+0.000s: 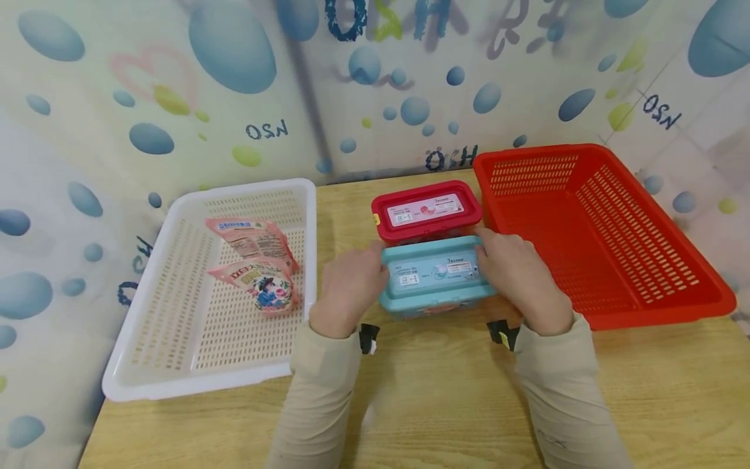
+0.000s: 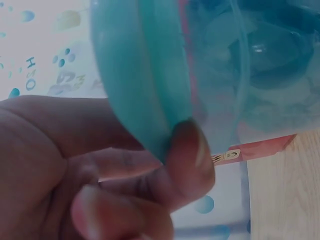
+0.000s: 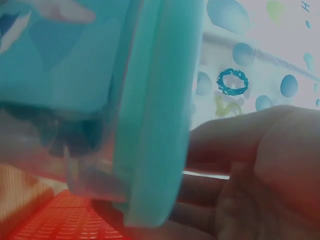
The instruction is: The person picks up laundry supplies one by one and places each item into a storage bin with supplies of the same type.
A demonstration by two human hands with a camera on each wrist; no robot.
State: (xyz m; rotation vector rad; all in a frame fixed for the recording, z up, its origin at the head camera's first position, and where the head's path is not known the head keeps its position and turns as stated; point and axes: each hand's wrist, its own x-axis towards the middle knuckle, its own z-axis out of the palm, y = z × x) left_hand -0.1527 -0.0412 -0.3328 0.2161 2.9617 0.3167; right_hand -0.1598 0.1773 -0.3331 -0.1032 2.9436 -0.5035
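Between both hands is a clear plastic box with a teal lid (image 1: 430, 275) and a printed label on top. My left hand (image 1: 354, 283) grips its left end, fingertips hooked under the lid's rim (image 2: 145, 75) in the left wrist view. At the opposite end my right hand (image 1: 521, 273) holds the box, its fingers curled under the lid edge (image 3: 157, 125) in the right wrist view; some of those fingertips are hidden behind the lid. Just behind stands a similar box with a red lid (image 1: 428, 212), its front partly covered by the teal one.
To the left, a white basket (image 1: 310, 260) holds two pink pouches (image 1: 263, 286). A red basket (image 1: 586, 260) stands on the right, close to the red-lidded box. All are on a wooden table (image 1: 433, 391), against a wall (image 1: 375, 104) with blue bubble prints.
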